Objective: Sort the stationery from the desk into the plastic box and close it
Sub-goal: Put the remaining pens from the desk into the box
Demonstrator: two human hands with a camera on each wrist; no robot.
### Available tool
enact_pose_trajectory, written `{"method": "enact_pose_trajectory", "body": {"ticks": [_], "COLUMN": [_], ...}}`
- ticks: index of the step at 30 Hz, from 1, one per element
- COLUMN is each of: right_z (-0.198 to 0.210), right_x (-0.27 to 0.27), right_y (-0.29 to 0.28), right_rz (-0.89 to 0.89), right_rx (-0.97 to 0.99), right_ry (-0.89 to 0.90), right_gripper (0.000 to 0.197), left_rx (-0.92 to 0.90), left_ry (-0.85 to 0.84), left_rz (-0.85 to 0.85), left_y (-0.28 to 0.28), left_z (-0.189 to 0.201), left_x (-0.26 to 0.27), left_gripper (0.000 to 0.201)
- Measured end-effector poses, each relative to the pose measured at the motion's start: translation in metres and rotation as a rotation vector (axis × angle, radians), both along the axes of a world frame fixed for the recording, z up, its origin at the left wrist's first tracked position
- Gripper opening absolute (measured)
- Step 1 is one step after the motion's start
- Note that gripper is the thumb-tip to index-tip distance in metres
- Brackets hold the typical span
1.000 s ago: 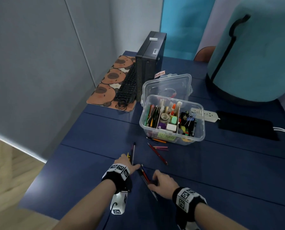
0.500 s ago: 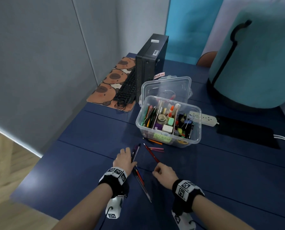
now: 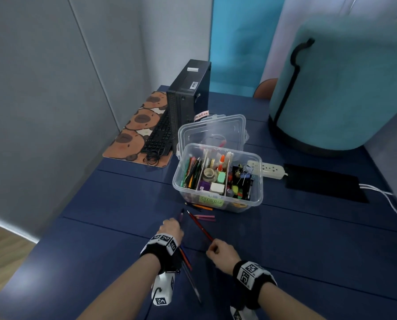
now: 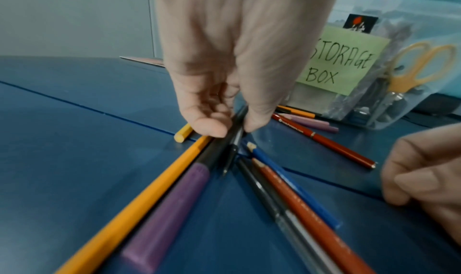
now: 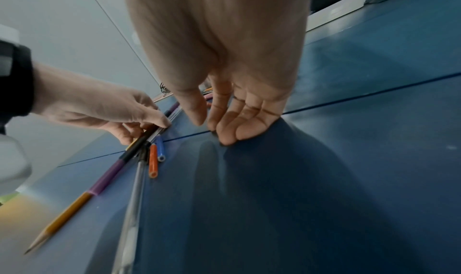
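The clear plastic box (image 3: 255, 202) stands open on the blue desk, holding sorted stationery, with its lid (image 3: 212, 128) leaning behind it. My left hand (image 3: 171, 227) (image 4: 233, 129) pinches a dark pen (image 4: 230, 152) that lies with a purple-capped marker (image 4: 174, 195) and a yellow pencil (image 4: 139, 197). A clear pen (image 4: 294, 219), an orange pencil (image 4: 306, 209) and a blue one (image 4: 297, 189) lie beside them. My right hand (image 3: 216, 249) (image 5: 209, 126) is curled, fingertips on the desk, just short of the near end of a red pen (image 3: 199, 225) (image 4: 324, 142).
More loose pencils (image 3: 204, 212) lie against the box front. A keyboard (image 3: 158, 137), a black computer case (image 3: 188, 93) and a patterned mat (image 3: 132, 135) fill the far left. A power strip (image 3: 270, 169) and a black pad (image 3: 324, 183) lie right of the box.
My right hand has left the pens beside my left hand and moved right, to the red pen's near end. My left hand has closed on the dark pen.
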State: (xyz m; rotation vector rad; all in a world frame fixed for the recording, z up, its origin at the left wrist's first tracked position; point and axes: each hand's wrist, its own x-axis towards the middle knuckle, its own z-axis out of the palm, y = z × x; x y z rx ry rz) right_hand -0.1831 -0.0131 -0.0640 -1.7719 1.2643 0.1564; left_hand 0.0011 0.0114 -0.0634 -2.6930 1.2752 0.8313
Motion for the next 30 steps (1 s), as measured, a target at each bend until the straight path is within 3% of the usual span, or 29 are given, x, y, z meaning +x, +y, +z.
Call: {"method": "enact_pose_trajectory", "body": {"ticks": [7, 11, 13, 16, 18, 20, 24, 27, 30], "right_z": [0.002, 0.015, 0.028, 0.050, 0.059, 0.062, 0.058, 0.054, 0.053], "right_x": [-0.002, -0.003, 0.000, 0.005, 0.005, 0.004, 0.000, 0.001, 0.009], "right_y": [-0.004, -0.005, -0.005, -0.005, -0.003, 0.000, 0.007, 0.011, 0.011], "right_rz": [-0.035, -0.143, -0.259, -0.453, -0.439, -0.381, -0.283, -0.257, -0.346], "right_rx": [0.123, 0.244, 0.400, 0.745, 0.926, 1.032, 1.006, 0.957, 0.941], "right_ry": [-0.049, -0.158, -0.283, -0.463, -0.527, -0.577, -0.586, -0.608, -0.625], "right_gripper": [0.012, 0.016, 0.028, 0.051, 0.061, 0.061, 0.036, 0.023, 0.020], "left_rx": [-0.032, -0.242, -0.391, -0.633, -0.780, -0.809, -0.819, -0.838, -0.765], "left_ry": [0.123, 0.429, 0.518, 0.278, 0.089, -0.058, -0.220, -0.213, -0.192], "left_rz": [-0.089, -0.003, -0.065, -0.468, -0.734, -0.924, -1.068, -1.077, -1.105], "left_y": [-0.005, 0.007, 0.017, 0.036, 0.052, 0.069, 0.085, 0.086, 0.087], "left_z": [0.022, 0.054, 0.072, 0.089, 0.088, 0.078, 0.057, 0.046, 0.035], "left_x": [0.016, 0.031, 0.030, 0.016, 0.001, -0.012, -0.019, -0.022, -0.021], "left_gripper": [0.025, 0.020, 0.016, 0.011, 0.010, 0.014, 0.027, 0.021, 0.034]}}
